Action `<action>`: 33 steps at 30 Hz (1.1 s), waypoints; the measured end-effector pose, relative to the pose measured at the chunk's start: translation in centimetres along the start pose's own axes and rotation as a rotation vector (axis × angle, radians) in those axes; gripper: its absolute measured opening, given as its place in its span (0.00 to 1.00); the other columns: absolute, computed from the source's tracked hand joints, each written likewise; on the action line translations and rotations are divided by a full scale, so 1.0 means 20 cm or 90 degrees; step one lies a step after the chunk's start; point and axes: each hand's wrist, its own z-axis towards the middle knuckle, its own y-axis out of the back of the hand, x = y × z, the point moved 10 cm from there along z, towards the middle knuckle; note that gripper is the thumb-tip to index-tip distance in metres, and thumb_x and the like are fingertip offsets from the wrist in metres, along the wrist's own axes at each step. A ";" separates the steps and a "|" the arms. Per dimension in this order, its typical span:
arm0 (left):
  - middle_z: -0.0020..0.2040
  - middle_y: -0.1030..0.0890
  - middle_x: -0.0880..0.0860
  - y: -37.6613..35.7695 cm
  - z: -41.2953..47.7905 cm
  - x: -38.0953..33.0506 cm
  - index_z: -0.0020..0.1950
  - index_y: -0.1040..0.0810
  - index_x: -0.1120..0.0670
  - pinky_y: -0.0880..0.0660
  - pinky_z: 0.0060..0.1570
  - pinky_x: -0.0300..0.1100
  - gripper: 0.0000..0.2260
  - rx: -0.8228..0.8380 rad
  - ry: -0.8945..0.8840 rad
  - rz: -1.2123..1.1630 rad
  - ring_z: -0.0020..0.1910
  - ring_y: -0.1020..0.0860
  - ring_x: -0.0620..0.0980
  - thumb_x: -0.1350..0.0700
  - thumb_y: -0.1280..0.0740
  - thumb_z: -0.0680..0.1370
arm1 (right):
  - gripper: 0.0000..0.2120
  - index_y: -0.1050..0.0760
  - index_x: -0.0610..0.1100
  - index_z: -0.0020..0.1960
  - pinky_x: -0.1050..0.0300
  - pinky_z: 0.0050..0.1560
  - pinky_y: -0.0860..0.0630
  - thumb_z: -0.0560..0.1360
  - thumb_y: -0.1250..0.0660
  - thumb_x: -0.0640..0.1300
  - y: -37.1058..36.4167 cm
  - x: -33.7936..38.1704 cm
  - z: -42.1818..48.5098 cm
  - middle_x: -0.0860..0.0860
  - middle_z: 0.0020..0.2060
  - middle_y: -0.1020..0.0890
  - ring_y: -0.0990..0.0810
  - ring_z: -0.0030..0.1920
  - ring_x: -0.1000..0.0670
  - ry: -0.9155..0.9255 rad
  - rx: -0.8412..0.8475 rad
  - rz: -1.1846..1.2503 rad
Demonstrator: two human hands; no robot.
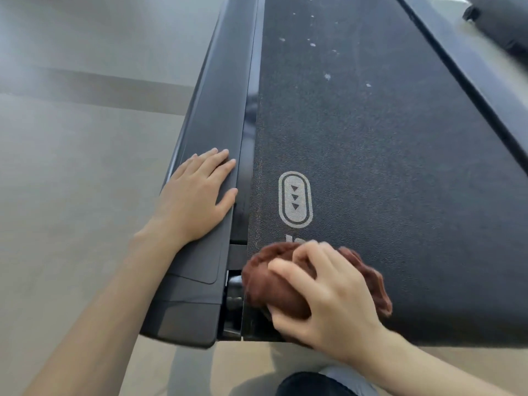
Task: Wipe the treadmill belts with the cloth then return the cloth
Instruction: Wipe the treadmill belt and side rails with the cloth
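Right hand [328, 295] grips the bunched cloth [274, 284] at the near edge of the belt [371, 152], covering lettering [292, 239]; left hand [197, 195] rests flat, fingers [220, 170] straight, on the side rail [211, 124].

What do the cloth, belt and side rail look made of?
Cloth: brown, soft, fuzzy, bunched, likely terry or microfibre. Belt: black, matte, grainy, probably rubber. Side rail: dark, smooth, slightly sheened, likely plastic.

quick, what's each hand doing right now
Left hand: open, fingers straight, resting flat on the side rail.
Right hand: closed on the brown cloth, holding it against the belt at its near end.
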 end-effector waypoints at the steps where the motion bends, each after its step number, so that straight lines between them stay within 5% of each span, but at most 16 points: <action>1: 0.73 0.34 0.53 0.00 0.00 0.00 0.71 0.32 0.56 0.49 0.73 0.46 0.22 -0.001 -0.001 -0.002 0.73 0.40 0.51 0.51 0.38 0.78 | 0.18 0.19 0.47 0.50 0.53 0.42 0.29 0.65 0.30 0.56 0.00 0.02 -0.03 0.47 0.41 0.24 0.27 0.40 0.45 0.015 0.010 -0.002; 20: 0.72 0.34 0.54 -0.01 -0.01 0.00 0.71 0.32 0.56 0.48 0.73 0.47 0.23 0.005 -0.007 -0.002 0.73 0.40 0.52 0.51 0.37 0.77 | 0.18 0.25 0.54 0.55 0.52 0.48 0.29 0.70 0.36 0.62 -0.25 -0.63 0.89 0.48 0.48 0.26 0.26 0.53 0.45 -0.161 0.000 -0.074; 33: 0.73 0.34 0.51 -0.02 -0.01 0.00 0.68 0.30 0.40 0.45 0.72 0.49 0.24 0.053 -0.005 0.023 0.73 0.40 0.51 0.39 0.48 0.74 | 0.20 0.22 0.47 0.55 0.50 0.44 0.28 0.71 0.36 0.60 -0.13 -0.46 0.60 0.45 0.44 0.26 0.27 0.45 0.44 -0.085 -0.021 -0.058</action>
